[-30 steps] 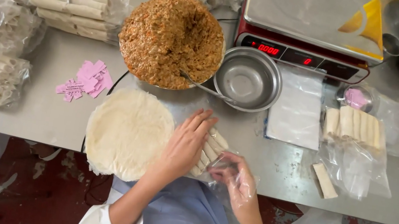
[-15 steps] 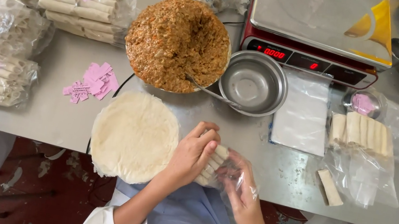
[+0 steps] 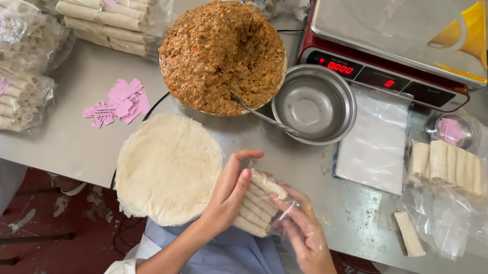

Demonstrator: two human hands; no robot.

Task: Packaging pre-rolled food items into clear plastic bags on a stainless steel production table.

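Rolls (image 3: 258, 203), apparently five, stacked at table (image 3: 76, 141) edge: left hand (image 3: 229, 191) grips their left side, right hand (image 3: 302, 229) holds clear bag (image 3: 292, 214) around them. One wrapper stack (image 3: 168, 167) beside.

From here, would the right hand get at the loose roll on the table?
Probably yes: the roll lies bare, nothing between, but the right hand is busy holding a clear bag of rolls.

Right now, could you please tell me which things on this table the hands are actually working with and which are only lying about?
In hand:
- left hand pressing the stack of rolls
- right hand holding the clear bag around them

Lying about:
- bowl of filling
- empty steel bowl
- scale
- round wrappers
- pink labels
- packed bags of rolls
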